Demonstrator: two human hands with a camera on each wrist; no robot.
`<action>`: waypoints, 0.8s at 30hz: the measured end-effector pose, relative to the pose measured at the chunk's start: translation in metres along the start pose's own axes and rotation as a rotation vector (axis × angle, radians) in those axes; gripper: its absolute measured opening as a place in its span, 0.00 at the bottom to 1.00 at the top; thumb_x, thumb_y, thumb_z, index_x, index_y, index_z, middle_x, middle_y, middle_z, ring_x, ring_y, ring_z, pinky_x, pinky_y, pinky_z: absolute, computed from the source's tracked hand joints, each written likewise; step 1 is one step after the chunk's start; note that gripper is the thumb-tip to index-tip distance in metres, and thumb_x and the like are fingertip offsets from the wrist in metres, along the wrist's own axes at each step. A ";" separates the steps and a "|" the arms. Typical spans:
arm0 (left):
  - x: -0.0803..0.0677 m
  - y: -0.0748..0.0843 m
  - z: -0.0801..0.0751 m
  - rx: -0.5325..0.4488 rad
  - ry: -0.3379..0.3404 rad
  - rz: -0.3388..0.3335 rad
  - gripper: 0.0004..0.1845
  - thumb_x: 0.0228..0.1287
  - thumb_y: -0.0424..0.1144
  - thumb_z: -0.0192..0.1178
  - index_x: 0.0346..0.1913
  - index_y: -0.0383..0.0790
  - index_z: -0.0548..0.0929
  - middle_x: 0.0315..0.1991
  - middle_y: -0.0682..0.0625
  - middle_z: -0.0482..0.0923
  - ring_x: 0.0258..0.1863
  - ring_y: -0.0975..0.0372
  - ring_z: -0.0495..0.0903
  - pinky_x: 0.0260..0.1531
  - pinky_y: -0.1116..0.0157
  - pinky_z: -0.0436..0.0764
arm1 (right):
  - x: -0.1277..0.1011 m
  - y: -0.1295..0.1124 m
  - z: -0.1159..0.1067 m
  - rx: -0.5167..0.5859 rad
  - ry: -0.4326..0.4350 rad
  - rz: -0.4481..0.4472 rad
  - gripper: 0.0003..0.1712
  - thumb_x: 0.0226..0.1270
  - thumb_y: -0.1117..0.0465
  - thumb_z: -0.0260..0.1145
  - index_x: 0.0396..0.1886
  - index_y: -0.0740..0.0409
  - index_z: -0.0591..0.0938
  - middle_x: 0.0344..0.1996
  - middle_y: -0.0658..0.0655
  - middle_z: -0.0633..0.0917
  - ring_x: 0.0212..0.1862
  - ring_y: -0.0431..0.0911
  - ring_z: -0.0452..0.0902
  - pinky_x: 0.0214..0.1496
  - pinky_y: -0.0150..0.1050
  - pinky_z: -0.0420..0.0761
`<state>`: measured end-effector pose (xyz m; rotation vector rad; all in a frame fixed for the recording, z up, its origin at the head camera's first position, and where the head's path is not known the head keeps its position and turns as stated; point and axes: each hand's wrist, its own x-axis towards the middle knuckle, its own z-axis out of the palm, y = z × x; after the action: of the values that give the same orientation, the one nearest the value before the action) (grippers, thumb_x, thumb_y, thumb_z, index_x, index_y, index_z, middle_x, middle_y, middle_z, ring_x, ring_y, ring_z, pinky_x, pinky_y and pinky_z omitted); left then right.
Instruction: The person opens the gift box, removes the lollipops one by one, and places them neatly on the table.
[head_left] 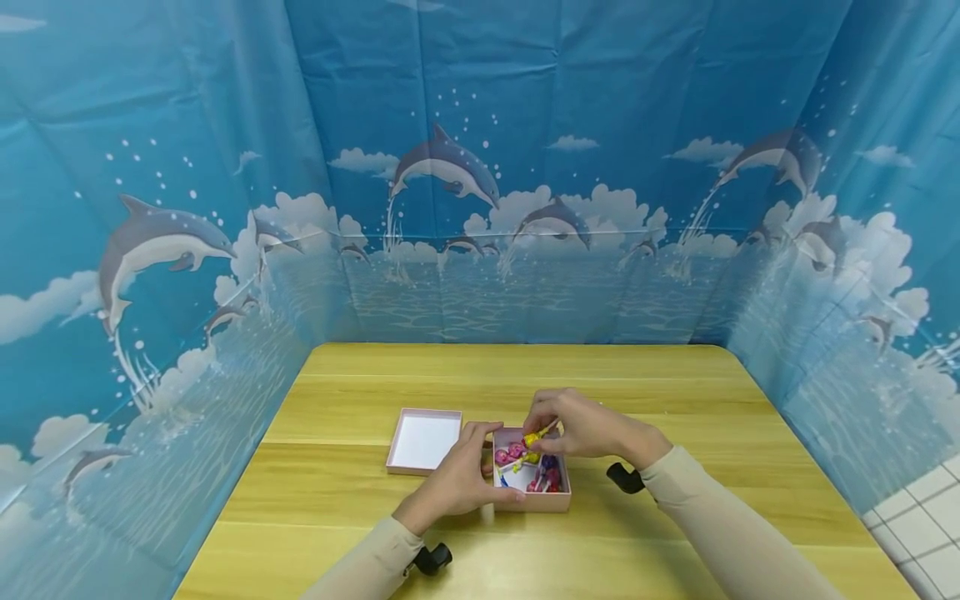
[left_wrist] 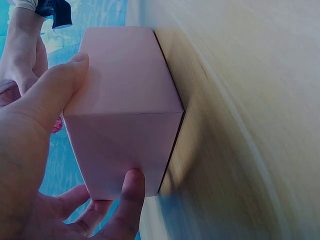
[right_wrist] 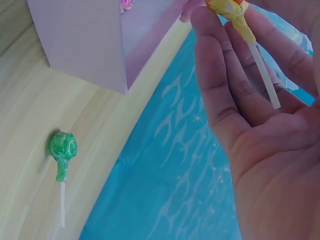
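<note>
An uncovered pink box stands on the table, with several wrapped lollipops inside: pink ones at the far left, dark red and purple ones at the right. My left hand grips it at the left side, thumb on the near wall and fingers on the left wall. Over the far right part of the box, my right hand pinches a yellow-wrapped lollipop, whose white stick points back towards the palm. In the right wrist view a green lollipop lies on the table beside the box.
Left of the box lies a shallow pink-edged lid, white inside facing up. The yellow wood-grain table meets a blue dolphin-print curtain at the back and sides. White floor tiles show at the lower right.
</note>
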<state>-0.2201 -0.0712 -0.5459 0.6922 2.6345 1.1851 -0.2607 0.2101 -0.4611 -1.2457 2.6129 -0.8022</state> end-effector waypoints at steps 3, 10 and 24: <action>0.000 0.000 0.000 0.001 0.001 -0.001 0.65 0.60 0.67 0.88 0.92 0.46 0.64 0.78 0.40 0.73 0.73 0.50 0.81 0.74 0.43 0.85 | -0.002 0.001 -0.001 0.021 0.013 0.009 0.06 0.81 0.62 0.80 0.52 0.50 0.95 0.50 0.48 0.90 0.52 0.40 0.93 0.58 0.46 0.97; -0.001 0.001 0.000 -0.003 0.004 -0.017 0.65 0.59 0.66 0.89 0.92 0.46 0.65 0.80 0.41 0.73 0.74 0.50 0.81 0.76 0.42 0.84 | -0.005 0.005 -0.004 0.041 0.038 0.022 0.08 0.81 0.65 0.78 0.52 0.48 0.93 0.50 0.48 0.92 0.53 0.42 0.94 0.59 0.47 0.97; 0.000 0.003 -0.001 -0.002 0.008 -0.020 0.65 0.59 0.66 0.89 0.92 0.48 0.65 0.79 0.42 0.73 0.75 0.49 0.80 0.78 0.41 0.83 | -0.012 0.017 -0.007 0.022 0.104 0.059 0.12 0.82 0.60 0.80 0.59 0.50 0.93 0.53 0.48 0.97 0.53 0.42 0.94 0.58 0.55 0.96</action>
<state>-0.2196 -0.0701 -0.5435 0.6609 2.6403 1.1868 -0.2672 0.2307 -0.4653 -1.1448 2.6996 -0.9063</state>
